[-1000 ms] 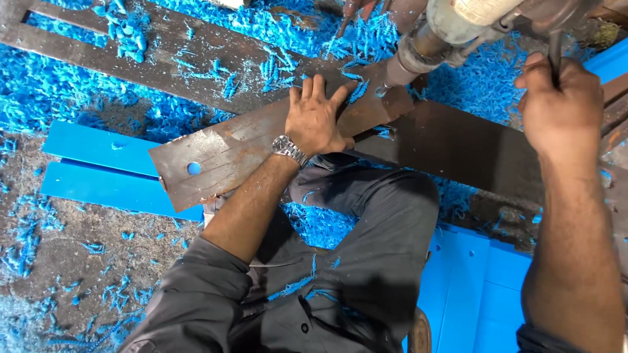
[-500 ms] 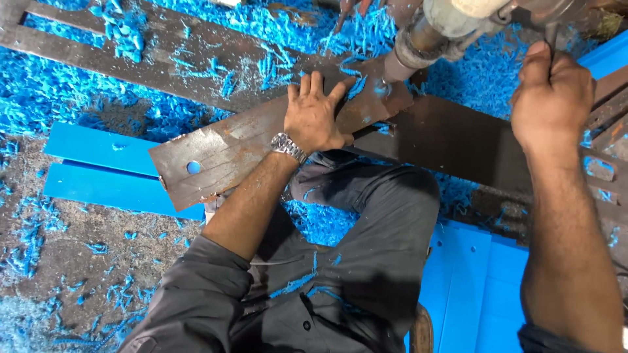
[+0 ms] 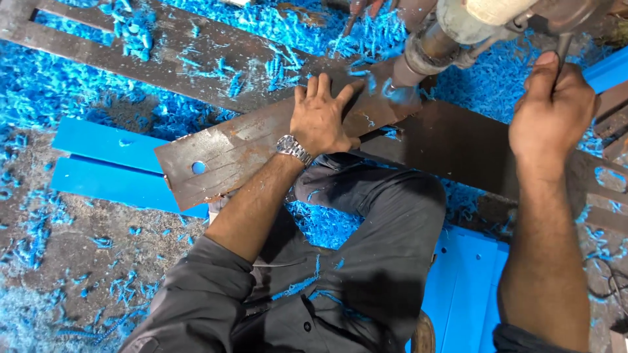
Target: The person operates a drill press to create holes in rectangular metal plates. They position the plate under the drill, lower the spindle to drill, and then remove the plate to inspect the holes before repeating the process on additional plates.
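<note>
My left hand (image 3: 322,119), with a metal watch on the wrist, lies flat with fingers spread on a rusty steel plate (image 3: 222,153) that has a round hole near its left end. A drilling machine (image 3: 451,33) bears down on the plate's right end, just right of my fingers. My right hand (image 3: 551,114) is closed around a thin metal lever (image 3: 561,49) of that machine at the upper right. My bent knee in dark trousers sits below the plate.
Blue plastic shavings (image 3: 59,85) cover the floor all around. Blue flat panels lie at the left (image 3: 104,163) and lower right (image 3: 468,294). A long dark steel bar (image 3: 196,59) runs behind the plate. Another person's fingers (image 3: 363,8) show at the top edge.
My right hand has risen along the lever toward the machine. My left hand stays pressed on the plate.
</note>
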